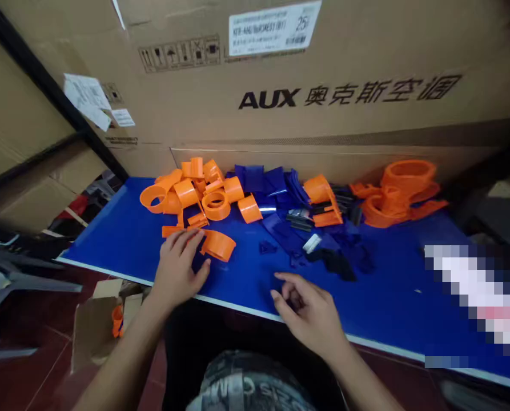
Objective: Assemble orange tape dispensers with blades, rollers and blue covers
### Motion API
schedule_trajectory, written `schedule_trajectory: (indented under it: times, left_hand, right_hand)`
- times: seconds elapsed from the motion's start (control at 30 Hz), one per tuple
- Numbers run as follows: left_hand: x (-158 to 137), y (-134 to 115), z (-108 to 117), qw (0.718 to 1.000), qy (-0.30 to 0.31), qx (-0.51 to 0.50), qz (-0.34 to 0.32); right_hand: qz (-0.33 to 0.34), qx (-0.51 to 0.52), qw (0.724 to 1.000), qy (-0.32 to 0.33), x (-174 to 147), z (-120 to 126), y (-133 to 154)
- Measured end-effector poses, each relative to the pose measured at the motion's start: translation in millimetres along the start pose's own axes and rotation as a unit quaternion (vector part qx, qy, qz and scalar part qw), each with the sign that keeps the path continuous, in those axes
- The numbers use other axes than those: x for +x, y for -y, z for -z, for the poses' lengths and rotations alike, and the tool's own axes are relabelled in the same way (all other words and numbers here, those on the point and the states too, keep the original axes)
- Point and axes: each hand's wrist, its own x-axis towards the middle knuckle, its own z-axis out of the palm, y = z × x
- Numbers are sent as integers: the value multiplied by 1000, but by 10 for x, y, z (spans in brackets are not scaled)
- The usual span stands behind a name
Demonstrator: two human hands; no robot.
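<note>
At the front left of the blue tabletop, my left hand point(180, 268) reaches over an orange plastic ring-shaped part with a flat arm point(220, 245). Its fingertips touch or cover the flat arm, while the thumb stands apart on the near side. My right hand point(308, 314) hovers over the front edge, thumb and forefinger apart and the other fingers curled, with nothing visible in it. Behind my left hand lies a heap of similar orange ring parts point(216, 204). Dark blue plastic pieces point(280, 185) lie in the middle, beyond my right hand.
More orange parts point(398, 194) are stacked at the back right. Black strips point(334, 262) and a small whitish piece point(312, 244) lie among the blue pieces. A large cardboard box point(195, 108) walls off the back. An open carton point(87, 331) stands on the floor at left.
</note>
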Motion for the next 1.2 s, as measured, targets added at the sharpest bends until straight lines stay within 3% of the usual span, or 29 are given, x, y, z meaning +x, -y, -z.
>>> schedule_trajectory:
  times: [0.27, 0.6, 0.83, 0.97, 1.13, 1.2]
  left_hand:
    - [431, 177, 119, 988, 137, 61, -27]
    - [605, 264, 143, 980, 174, 48, -86]
    - [672, 261, 55, 985, 145, 21, -93]
    - [691, 189, 131, 992, 100, -17, -81]
    - [618, -21, 321, 997, 11, -78, -25]
    - [537, -189, 365, 988, -17, -149, 27]
  right_hand:
    - [5, -8, 1000, -11, -41, -7, -2]
    - [-4, 0, 1000, -14, -42, -21, 5]
    - [-11, 11, 1000, -13, -28, -21, 13]
    - [-20, 20, 999, -15, -27, -17, 15]
    - [-42, 45, 998, -23, -41, -2, 67]
    - [-54, 56, 997, -29, -46, 5, 116]
